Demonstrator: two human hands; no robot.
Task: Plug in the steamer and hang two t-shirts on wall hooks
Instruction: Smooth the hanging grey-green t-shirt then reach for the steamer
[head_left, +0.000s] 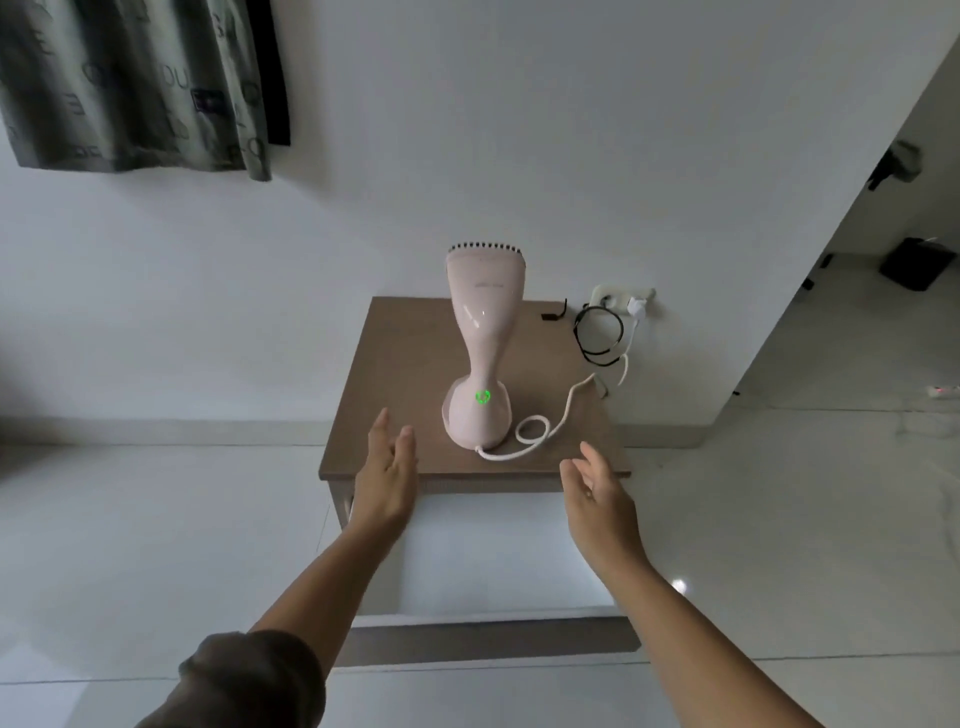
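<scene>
A pale pink handheld steamer (480, 343) stands upright on a small brown table (395, 374), and a green light glows on its base. Its white cord (540, 431) loops over the tabletop and runs up to a white plug (638, 306) seated in the wall socket (605, 299). My left hand (387, 473) hovers open over the table's front edge, left of the steamer. My right hand (597, 493) hovers open at the front right corner. Neither hand touches anything. A grey patterned garment (135, 83) hangs against the wall at the upper left.
A coiled black cable (597, 332) hangs below the socket beside the table. White tiled floor surrounds the table. A wall corner rises on the right, and beyond it lies a dark object (909, 262) on the floor. A black strip (275, 73) hangs beside the garment.
</scene>
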